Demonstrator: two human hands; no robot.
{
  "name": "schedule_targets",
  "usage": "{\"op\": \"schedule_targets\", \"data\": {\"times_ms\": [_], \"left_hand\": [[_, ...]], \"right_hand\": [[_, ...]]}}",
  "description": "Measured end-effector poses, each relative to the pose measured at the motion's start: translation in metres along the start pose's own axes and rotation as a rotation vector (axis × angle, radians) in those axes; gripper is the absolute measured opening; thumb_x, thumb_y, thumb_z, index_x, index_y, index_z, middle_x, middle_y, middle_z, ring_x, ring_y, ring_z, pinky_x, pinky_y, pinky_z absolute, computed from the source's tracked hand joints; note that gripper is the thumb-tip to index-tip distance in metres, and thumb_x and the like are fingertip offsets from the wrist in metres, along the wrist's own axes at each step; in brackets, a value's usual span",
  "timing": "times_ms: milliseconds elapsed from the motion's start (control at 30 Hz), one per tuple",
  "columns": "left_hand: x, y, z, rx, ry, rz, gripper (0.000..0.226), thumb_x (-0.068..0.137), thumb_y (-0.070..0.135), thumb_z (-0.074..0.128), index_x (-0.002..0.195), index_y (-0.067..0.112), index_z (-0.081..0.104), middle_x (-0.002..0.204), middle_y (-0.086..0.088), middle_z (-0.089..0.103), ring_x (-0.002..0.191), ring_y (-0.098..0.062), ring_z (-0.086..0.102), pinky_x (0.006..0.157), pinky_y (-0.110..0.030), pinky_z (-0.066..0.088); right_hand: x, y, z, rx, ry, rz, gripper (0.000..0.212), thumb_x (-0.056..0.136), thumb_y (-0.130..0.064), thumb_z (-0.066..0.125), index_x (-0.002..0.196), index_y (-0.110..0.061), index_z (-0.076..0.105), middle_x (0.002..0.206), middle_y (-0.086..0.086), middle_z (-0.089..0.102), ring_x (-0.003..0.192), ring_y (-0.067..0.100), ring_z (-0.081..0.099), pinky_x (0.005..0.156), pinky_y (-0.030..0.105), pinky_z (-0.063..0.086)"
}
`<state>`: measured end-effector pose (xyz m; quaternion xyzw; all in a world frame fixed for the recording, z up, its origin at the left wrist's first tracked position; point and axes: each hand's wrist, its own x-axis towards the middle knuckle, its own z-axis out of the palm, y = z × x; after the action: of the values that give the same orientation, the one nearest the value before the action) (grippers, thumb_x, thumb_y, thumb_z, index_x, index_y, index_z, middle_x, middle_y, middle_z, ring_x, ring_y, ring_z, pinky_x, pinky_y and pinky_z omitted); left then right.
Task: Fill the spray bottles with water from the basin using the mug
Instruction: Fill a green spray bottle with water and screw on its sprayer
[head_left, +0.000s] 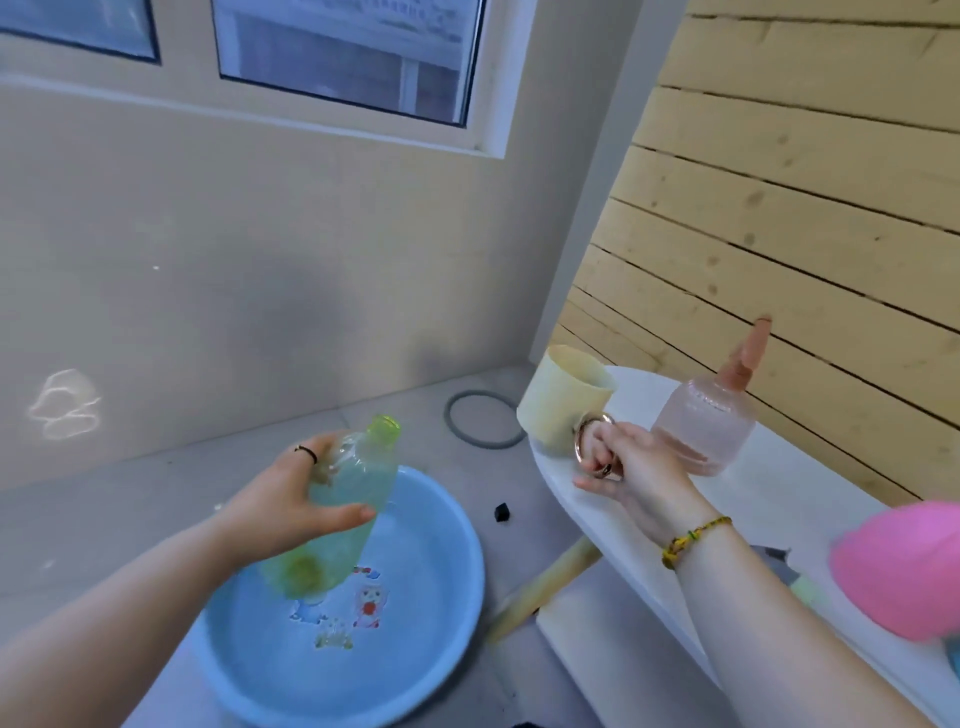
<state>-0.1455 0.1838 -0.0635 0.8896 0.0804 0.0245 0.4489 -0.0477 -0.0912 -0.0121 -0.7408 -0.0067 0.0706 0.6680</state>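
Nearest to me, low on the floor, stands the blue basin (426, 623); how much water it has I cannot see well. Over it my left hand (291, 499) holds the green spray bottle (353, 483), with fingers and thumb wrapped round its body. The bottle is tilted, its spray head is off, and the open neck points up and away from me.

To the right, my right hand (634, 467) has its fingers hooked through the golden handle of the cream mug (561, 400). The mug leans at the rounded edge of the white table (779, 493); whether its bottom touches the table I cannot tell.

The step now, I judge, is to bring the mug down and scoop. I should dip it at the free right side of the basin, not under the bottle. Before pouring I should set the bottle upright and keep it over the basin, because its neck is narrow and the mug's mouth is wide. A slow, thin pour is best.

Between table edge and basin rim the way is open, but a wooden table leg (545, 587) and a small black piece (501, 512) are below. Just behind the mug stands the pink spray bottle (701, 421), so I should draw the mug toward me. Farther off, a grey ring (483, 418) lies on the floor.
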Motion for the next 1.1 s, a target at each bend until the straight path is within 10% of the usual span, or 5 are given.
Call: {"op": "schedule_targets", "data": {"times_ms": [300, 467, 767, 1100], "left_hand": [[0.034, -0.093, -0.019, 0.145, 0.044, -0.094, 0.117, 0.029, 0.068, 0.051, 0.133, 0.018, 0.033, 0.115, 0.008, 0.038, 0.102, -0.006, 0.039, 0.089, -0.017, 0.027], [0.061, -0.145, -0.001, 0.305, 0.012, -0.179, 0.082, 0.067, 0.041, 0.074, 0.134, 0.021, 0.031, 0.124, 0.001, 0.049, 0.108, -0.012, 0.046, 0.081, -0.017, 0.03], [0.086, -0.198, 0.038, 0.628, 0.022, -0.199, 0.073, 0.069, 0.048, 0.066, 0.131, 0.028, 0.033, 0.127, 0.007, 0.051, 0.12, -0.015, 0.042, 0.086, -0.023, 0.034], [0.075, -0.215, 0.056, 0.68, 0.034, -0.144, 0.07, 0.043, 0.056, 0.053, 0.1, 0.016, 0.062, 0.083, 0.001, 0.069, 0.072, -0.025, 0.067, 0.056, -0.028, 0.048]], "right_hand": [[0.052, 0.043, 0.1, -0.009, -0.199, 0.014, 0.028, 0.096, -0.015, 0.039, 0.071, -0.013, 0.05, 0.04, -0.01, 0.041, 0.045, 0.005, 0.04, 0.042, 0.015, 0.041], [0.087, 0.134, 0.136, -0.43, -0.165, 0.134, 0.036, 0.094, -0.025, 0.044, 0.06, -0.014, 0.047, 0.052, 0.0, 0.039, 0.051, 0.014, 0.035, 0.05, 0.025, 0.029], [0.103, 0.246, 0.149, -0.919, -0.265, 0.107, 0.036, 0.094, -0.029, 0.047, 0.06, -0.021, 0.035, 0.063, -0.001, 0.045, 0.07, 0.021, 0.042, 0.054, 0.027, 0.027], [0.096, 0.289, 0.144, -1.265, -0.381, 0.055, 0.012, 0.095, -0.027, 0.04, 0.094, -0.019, 0.049, 0.113, 0.007, 0.057, 0.112, 0.024, 0.046, 0.08, 0.03, 0.036]]}}
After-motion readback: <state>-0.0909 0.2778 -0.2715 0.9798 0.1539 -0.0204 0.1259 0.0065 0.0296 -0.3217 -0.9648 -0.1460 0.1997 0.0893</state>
